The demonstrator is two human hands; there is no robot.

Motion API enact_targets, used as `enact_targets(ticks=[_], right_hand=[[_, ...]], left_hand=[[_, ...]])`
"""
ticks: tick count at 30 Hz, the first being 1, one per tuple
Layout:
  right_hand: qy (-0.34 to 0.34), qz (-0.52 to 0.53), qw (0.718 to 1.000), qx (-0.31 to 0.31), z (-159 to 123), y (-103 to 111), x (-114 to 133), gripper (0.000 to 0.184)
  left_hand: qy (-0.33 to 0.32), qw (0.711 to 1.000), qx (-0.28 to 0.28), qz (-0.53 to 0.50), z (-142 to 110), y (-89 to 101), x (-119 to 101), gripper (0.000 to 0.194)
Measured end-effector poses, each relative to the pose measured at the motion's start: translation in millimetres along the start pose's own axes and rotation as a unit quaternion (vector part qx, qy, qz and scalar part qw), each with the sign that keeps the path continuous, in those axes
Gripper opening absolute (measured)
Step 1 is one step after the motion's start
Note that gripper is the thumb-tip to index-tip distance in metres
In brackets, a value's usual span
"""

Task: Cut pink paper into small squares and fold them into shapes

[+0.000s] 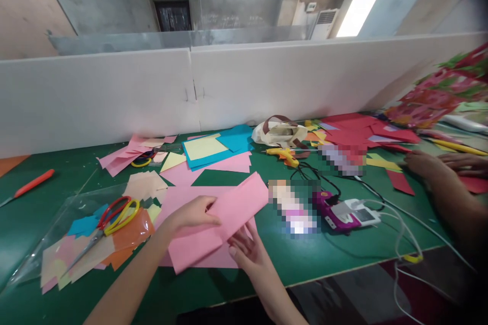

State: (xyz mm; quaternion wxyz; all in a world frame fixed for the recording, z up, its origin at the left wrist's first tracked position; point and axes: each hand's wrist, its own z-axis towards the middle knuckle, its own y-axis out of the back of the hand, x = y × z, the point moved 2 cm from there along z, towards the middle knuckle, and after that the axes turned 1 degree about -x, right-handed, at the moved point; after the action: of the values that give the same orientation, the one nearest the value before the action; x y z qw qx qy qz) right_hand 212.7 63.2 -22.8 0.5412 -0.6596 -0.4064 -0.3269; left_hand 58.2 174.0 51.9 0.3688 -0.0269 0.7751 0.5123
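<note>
A folded sheet of pink paper [240, 203] is held tilted above a flat pink sheet [168, 198] on the green table. My left hand [196, 213] grips the folded paper near its middle, thumb on top. At its lower edge, my right hand [249, 251] has its fingers partly behind the paper and the thumb in front. To the left, scissors [114, 218] with red and yellow handles lie on a clear plastic bag [57, 213] with coloured paper pieces.
Behind the hands lie blue sheets [238, 139], a cloth bag [280, 134] and a yellow glue gun [284, 155]. A purple power bank [331, 213] with cables sits right. A red-handled knife [36, 183] lies far left. Another person's hands [430, 167] rest at right.
</note>
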Motion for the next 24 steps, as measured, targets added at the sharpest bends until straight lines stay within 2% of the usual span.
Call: enact_targets(ticks=[1, 3, 5, 7, 9, 11, 13, 16, 19, 21, 24], right_hand=[[0.003, 0.005, 1.0, 0.019, -1.9, -4.1, 5.0, 0.083], [0.014, 0.005, 0.999, 0.028, -4.6, -11.3, 17.0, 0.071], [0.0, 0.0, 1.0, 0.029, -2.0, -17.9, 29.5, 0.061], [0.01, -0.013, 1.0, 0.018, 9.5, -24.1, 42.5, 0.053], [0.029, -0.035, 0.999, 0.005, 30.2, -30.2, 53.5, 0.047], [0.07, -0.085, 0.994, -0.02, 57.6, -35.2, 61.8, 0.041], [0.123, -0.137, 0.983, -0.029, 87.0, -39.2, 67.0, 0.037], [0.163, -0.171, 0.972, -0.003, 122.9, -42.0, 66.5, 0.035], [0.172, -0.128, 0.976, 0.037, 136.3, -41.8, 56.0, 0.043], [0.138, -0.079, 0.986, 0.057, 132.8, -41.4, 43.7, 0.052], [0.067, -0.092, 0.98, 0.162, 119.9, -45.7, 24.7, 0.067]], left_hand=[[-0.013, 0.999, 0.001, -0.03, -6.7, -1.0, -6.2, 0.031], [-0.04, 0.981, -0.019, -0.186, -18.4, -2.3, -18.0, 0.035], [-0.031, 0.961, -0.031, -0.273, -25.1, -3.9, -25.3, 0.036], [-0.005, 0.949, -0.068, -0.307, -26.0, -3.5, -27.0, 0.036], [0.013, 0.94, -0.131, -0.314, -22.3, -0.5, -24.3, 0.036], [0.015, 0.929, -0.194, -0.316, -16.1, 3.0, -19.1, 0.037], [0.019, 0.916, -0.227, -0.329, -8.8, 4.2, -11.8, 0.041], [0.049, 0.902, -0.24, -0.355, 2.7, 1.2, 4.1, 0.042], [0.058, 0.881, -0.274, -0.382, 12.7, -0.3, 24.1, 0.038], [0.056, 0.86, -0.286, -0.42, 17.1, 0.9, 37.0, 0.039], [0.049, 0.833, -0.303, -0.46, 18.2, 3.9, 50.6, 0.045]])
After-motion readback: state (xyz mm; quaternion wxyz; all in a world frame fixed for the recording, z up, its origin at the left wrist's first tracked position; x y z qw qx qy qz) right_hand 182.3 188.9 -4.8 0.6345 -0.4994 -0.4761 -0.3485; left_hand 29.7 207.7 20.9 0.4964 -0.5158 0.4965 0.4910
